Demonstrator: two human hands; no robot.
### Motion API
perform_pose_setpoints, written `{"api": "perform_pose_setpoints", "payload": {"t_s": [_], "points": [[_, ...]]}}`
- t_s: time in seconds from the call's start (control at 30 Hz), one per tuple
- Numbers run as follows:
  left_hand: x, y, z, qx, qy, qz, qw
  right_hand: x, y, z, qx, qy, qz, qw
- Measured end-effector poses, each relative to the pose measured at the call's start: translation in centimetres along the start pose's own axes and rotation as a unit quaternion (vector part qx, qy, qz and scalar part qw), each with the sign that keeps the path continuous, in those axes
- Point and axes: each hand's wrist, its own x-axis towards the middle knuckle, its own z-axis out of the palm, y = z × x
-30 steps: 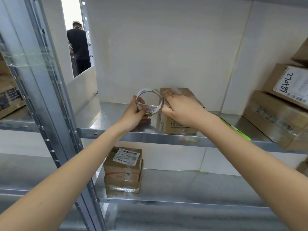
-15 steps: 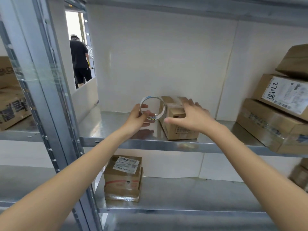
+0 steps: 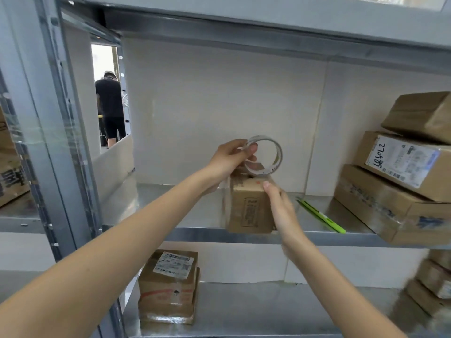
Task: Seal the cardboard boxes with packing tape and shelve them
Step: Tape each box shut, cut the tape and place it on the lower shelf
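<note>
Closest to the camera, down on the lower shelf (image 3: 268, 311) near its left end, there's a little stack of taped cardboard parcels (image 3: 168, 286), the top one wearing a white barcode label, and a couple more blurry boxes (image 3: 436, 281) sit at the right end of that shelf. Both bare forearms reach up and over that to the middle shelf (image 3: 170, 211). Right at its front edge, roughly mid-width, stands the small cardboard box (image 3: 251, 206), upright with printed text on the face toward the camera. The right hand (image 3: 280, 206) is laid flat against the box's right side, fingers pretty much straight and the tips up at the top corner, so it's pressing rather than gripping. The left hand (image 3: 229, 159) is just above the back of the box, fingers and thumb pinched around the near-empty roll of clear packing tape (image 3: 264, 156), which it holds on edge over the box top; a clear strip of tape looks to run down the box's left side, but it's blurry, so can't swear to it. A green pen (image 3: 322, 217) lies on the shelf just right of the right hand. Further right, at that end of the shelf, bigger boxes (image 3: 402, 181) are stacked, one with a label and handwritten numbers. Way back through the gap at left, a person in black (image 3: 109, 106) stands facing away.
</note>
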Motion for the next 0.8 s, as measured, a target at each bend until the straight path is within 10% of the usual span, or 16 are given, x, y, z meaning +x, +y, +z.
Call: {"api": "perform_pose_setpoints", "payload": {"t_s": [0.8], "points": [[0.9,-0.8,1.4,-0.015,0.102,-0.002,0.995,2.0,-3.8,-2.7,-0.448,-0.032,-0.187,0.874]]}}
